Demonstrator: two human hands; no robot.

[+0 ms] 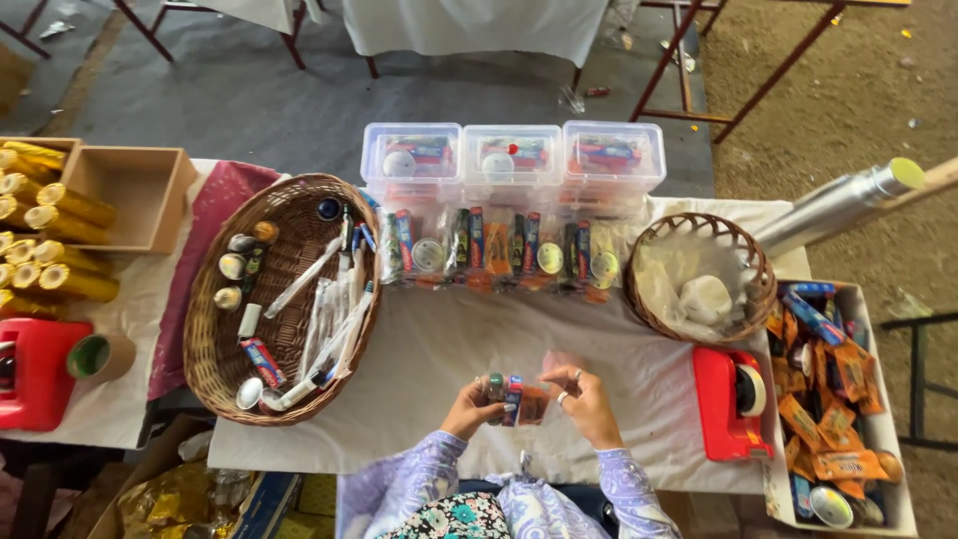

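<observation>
My left hand [469, 407] and my right hand [587, 401] meet over the white cloth at the table's near edge. Together they hold a small clear bag [517, 399] with a little round tin, a small tube box and an orange sachet inside. The left hand grips the tin end, the right hand pinches the bag's right edge. A row of filled clear bags [494, 250] lies further back on the cloth. To the left stands a big wicker basket [205, 329] with toothbrushes, small tubes and tins.
Three clear lidded boxes [514, 160] stand at the far edge. A smaller wicker basket [699, 225] of empty bags sits right, with a red tape dispenser [728, 399] and a box of orange sachets [888, 439]. Gold rolls [60, 215], a wooden box and a tape roll are left.
</observation>
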